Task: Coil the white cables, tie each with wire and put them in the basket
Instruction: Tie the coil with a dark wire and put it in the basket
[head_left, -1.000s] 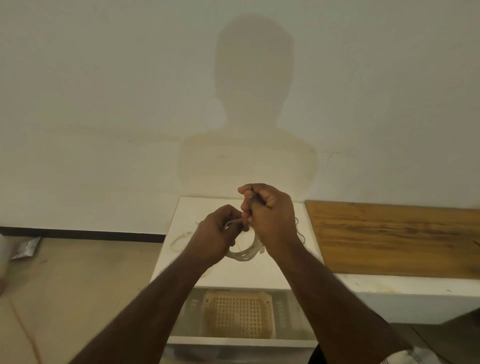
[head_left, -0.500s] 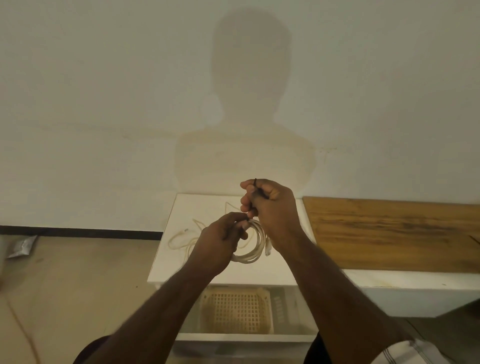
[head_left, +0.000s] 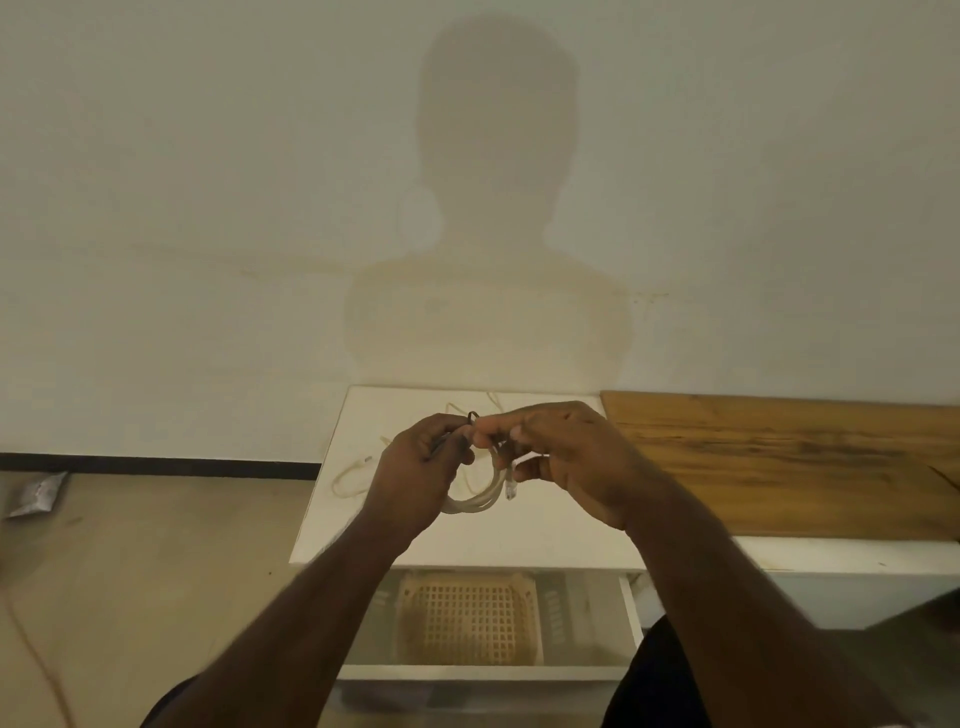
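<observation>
A coiled white cable hangs between my two hands above the white table. My left hand grips the coil's top left side. My right hand pinches a dark tie wire at the top of the coil, fingertips meeting those of the left hand. The cable's plug end dangles beside the coil. Another loose white cable lies uncoiled on the table's left part. The beige plastic basket stands on the shelf below the tabletop, with nothing seen in it.
A wooden board lies on the table's right part. The wall rises right behind the table. Bare floor spreads to the left, with a small silver packet near the skirting and a thin cord trailing.
My right hand has dropped from above the coil and come level with the left hand, so the fingertips now meet at the wire. The coil hangs lower between them.
</observation>
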